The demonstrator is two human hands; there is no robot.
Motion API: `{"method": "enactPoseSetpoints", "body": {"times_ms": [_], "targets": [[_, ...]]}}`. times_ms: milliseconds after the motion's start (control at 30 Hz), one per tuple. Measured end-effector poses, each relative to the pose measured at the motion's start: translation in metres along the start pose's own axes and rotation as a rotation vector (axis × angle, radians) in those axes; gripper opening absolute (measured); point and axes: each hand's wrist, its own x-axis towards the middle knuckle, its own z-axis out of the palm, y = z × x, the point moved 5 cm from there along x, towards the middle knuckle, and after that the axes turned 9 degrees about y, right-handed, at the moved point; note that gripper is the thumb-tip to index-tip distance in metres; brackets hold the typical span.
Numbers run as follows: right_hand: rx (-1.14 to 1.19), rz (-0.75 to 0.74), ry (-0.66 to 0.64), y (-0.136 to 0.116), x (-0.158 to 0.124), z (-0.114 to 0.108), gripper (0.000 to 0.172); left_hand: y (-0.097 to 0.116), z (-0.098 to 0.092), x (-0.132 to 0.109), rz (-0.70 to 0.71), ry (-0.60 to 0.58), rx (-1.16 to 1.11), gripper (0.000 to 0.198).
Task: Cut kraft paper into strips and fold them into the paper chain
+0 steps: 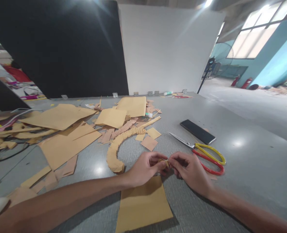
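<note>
Between my fingertips is a small piece of tan paper (pixel 167 162), mostly covered by the fingers. My left hand (pixel 147 166) pinches it from the left, and my right hand (pixel 185 166) pinches its right end. Below them a larger tan paper sheet (pixel 143 207) lies on the table, partly under my left hand. A curved strip of pleated tan paper (pixel 113 155) rests just beyond my left wrist. Scissors (pixel 206 155) with one yellow and one red handle lie beside my right hand, blades pointing away to the left.
A black phone (pixel 198 131) lies beyond the scissors on the grey table (pixel 250 165). Paper sheets (pixel 60 116) and scraps pile up at the left and middle. A black panel (pixel 68 48) and a white panel (pixel 167 48) stand along the far edge, with a glue stick (pixel 168 93) near them.
</note>
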Motion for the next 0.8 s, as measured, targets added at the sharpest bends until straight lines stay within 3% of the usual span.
{"method": "enactPoseSetpoints", "body": {"times_ms": [433, 800], "targets": [[-0.103, -0.115, 0.000, -0.006, -0.003, 0.001, 0.028, -0.001, 0.001, 0.000, 0.011, -0.067, -0.029, 0.046], [-0.101, -0.152, -0.033, -0.012, -0.001, 0.001, 0.022, 0.003, 0.001, -0.001, 0.027, 0.002, 0.013, 0.040]]}}
